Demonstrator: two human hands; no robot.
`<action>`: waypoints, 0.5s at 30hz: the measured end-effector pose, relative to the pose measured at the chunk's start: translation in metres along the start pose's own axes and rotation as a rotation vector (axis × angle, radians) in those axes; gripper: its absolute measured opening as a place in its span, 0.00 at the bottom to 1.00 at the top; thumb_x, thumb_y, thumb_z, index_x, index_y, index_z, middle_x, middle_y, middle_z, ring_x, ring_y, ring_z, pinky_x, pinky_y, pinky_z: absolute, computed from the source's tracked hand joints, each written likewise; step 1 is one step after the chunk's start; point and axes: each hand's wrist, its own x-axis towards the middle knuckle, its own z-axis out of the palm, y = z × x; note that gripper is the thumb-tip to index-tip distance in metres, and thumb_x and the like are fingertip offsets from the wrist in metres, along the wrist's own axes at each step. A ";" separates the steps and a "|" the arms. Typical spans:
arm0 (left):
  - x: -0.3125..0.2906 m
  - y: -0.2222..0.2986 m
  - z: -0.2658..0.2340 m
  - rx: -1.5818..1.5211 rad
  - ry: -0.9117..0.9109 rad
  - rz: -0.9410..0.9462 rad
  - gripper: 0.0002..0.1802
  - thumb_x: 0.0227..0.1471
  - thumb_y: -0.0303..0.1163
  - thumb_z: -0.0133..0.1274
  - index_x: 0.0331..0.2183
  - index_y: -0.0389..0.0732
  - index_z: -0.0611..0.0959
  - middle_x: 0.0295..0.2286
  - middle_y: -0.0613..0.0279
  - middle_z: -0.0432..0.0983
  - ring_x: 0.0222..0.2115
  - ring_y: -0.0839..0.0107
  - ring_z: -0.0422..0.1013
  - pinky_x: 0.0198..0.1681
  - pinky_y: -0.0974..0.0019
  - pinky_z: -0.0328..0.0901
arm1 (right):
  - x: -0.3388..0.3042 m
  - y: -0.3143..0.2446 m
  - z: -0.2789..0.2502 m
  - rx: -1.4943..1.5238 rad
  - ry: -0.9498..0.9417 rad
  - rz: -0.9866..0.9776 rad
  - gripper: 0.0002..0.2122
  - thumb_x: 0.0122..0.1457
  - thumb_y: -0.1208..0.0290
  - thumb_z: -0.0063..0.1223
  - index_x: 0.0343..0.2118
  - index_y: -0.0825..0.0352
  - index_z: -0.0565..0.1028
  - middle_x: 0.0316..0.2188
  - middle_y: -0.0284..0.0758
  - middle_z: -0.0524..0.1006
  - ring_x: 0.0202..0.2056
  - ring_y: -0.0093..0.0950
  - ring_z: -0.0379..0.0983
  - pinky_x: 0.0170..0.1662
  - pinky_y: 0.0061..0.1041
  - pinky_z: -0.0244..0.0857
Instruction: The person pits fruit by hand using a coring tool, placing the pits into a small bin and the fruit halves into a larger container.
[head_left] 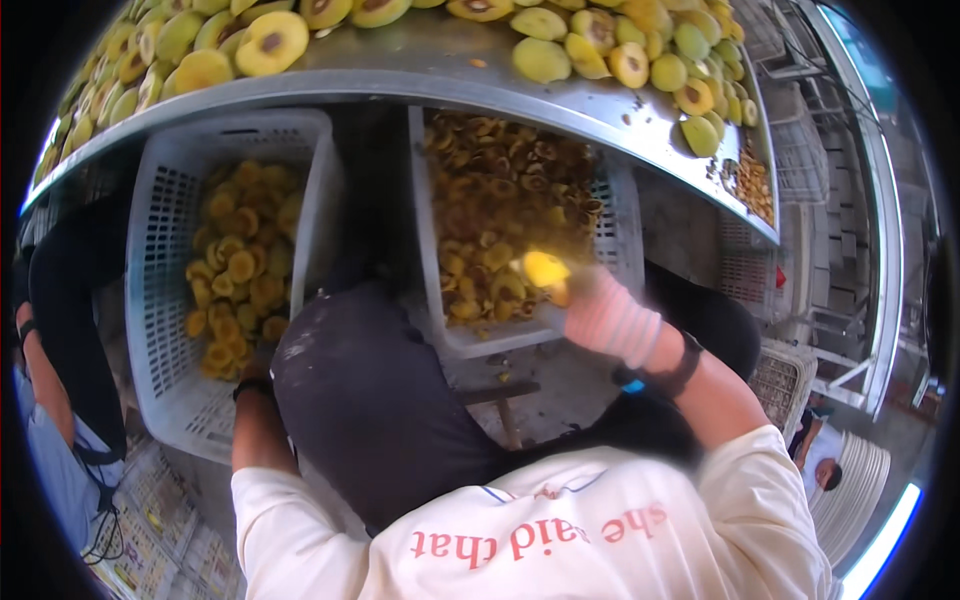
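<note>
My right hand (605, 315), in a pale striped glove, is above the near part of the right crate (470, 345). Its fingers are closed on a bright yellow fruit piece (545, 268), smeared by motion. Below it, this crate holds yellow fruit pieces (490, 275) and browner scraps (500, 160). My left hand (258, 365) reaches down beside my knee at the near right side of the left crate (165, 270). Dark and mostly hidden, its fingers do not show. Yellow fruit halves (240, 265) lie in that left crate.
A metal table (430, 60) spans the far side, its edge above both crates. Piles of greenish-yellow fruit (190, 40), many cut open, cover much of it. Small brown bits (752, 185) gather at its right corner. Another person's arm (50, 385) shows at left; a person (822, 465) is at far right.
</note>
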 end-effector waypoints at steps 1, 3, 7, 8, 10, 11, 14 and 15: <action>0.001 0.007 -0.007 -0.030 0.026 -0.005 0.25 0.54 0.44 0.54 0.48 0.36 0.78 0.43 0.51 0.76 0.45 0.59 0.71 0.47 0.62 0.65 | 0.006 0.036 0.012 0.199 0.074 -0.156 0.13 0.56 0.68 0.54 0.44 0.64 0.73 0.37 0.44 0.79 0.41 0.42 0.76 0.41 0.34 0.70; -0.012 0.013 -0.027 -0.184 0.111 -0.004 0.23 0.55 0.42 0.53 0.48 0.36 0.78 0.41 0.53 0.77 0.43 0.62 0.72 0.46 0.65 0.66 | 0.002 0.019 0.009 0.237 0.050 -0.205 0.12 0.56 0.67 0.55 0.42 0.65 0.73 0.36 0.42 0.79 0.40 0.40 0.76 0.40 0.33 0.70; -0.070 0.078 -0.118 -0.865 0.291 0.299 0.20 0.58 0.37 0.52 0.48 0.36 0.78 0.38 0.58 0.77 0.39 0.68 0.73 0.43 0.69 0.67 | -0.018 -0.014 -0.010 -0.173 0.088 -0.370 0.15 0.55 0.66 0.59 0.43 0.67 0.73 0.33 0.40 0.79 0.37 0.37 0.77 0.38 0.32 0.70; -0.098 0.094 -0.143 -0.980 0.303 0.429 0.19 0.59 0.36 0.52 0.48 0.36 0.78 0.38 0.60 0.78 0.38 0.69 0.73 0.42 0.70 0.67 | -0.020 -0.020 -0.013 -0.197 0.120 -0.512 0.15 0.54 0.66 0.59 0.43 0.67 0.73 0.32 0.40 0.80 0.36 0.38 0.78 0.38 0.33 0.70; -0.221 0.233 -0.173 -1.032 0.390 0.532 0.21 0.58 0.34 0.53 0.51 0.35 0.76 0.41 0.59 0.78 0.40 0.71 0.73 0.42 0.71 0.66 | -0.042 -0.044 -0.041 -0.060 -0.032 -0.308 0.17 0.53 0.66 0.60 0.43 0.68 0.73 0.30 0.39 0.79 0.34 0.37 0.78 0.38 0.32 0.70; -0.260 0.250 -0.185 -0.983 0.372 0.615 0.24 0.58 0.35 0.55 0.53 0.36 0.75 0.44 0.58 0.77 0.43 0.70 0.72 0.47 0.70 0.66 | -0.054 -0.067 -0.053 0.122 -0.247 -0.035 0.17 0.52 0.66 0.60 0.43 0.68 0.74 0.29 0.38 0.79 0.33 0.35 0.77 0.38 0.30 0.70; -0.351 0.330 -0.190 -0.759 0.266 0.910 0.31 0.55 0.38 0.59 0.56 0.35 0.72 0.47 0.56 0.75 0.49 0.68 0.71 0.53 0.68 0.63 | -0.066 -0.061 -0.057 0.098 -0.159 -0.145 0.18 0.50 0.66 0.62 0.42 0.67 0.74 0.29 0.36 0.79 0.32 0.33 0.77 0.38 0.28 0.69; -0.366 0.352 -0.179 -0.697 0.169 0.969 0.33 0.54 0.38 0.61 0.57 0.35 0.71 0.48 0.56 0.74 0.49 0.68 0.71 0.53 0.68 0.63 | -0.076 -0.066 -0.065 0.153 -0.188 -0.132 0.18 0.49 0.66 0.64 0.42 0.65 0.75 0.28 0.36 0.78 0.33 0.31 0.77 0.37 0.28 0.69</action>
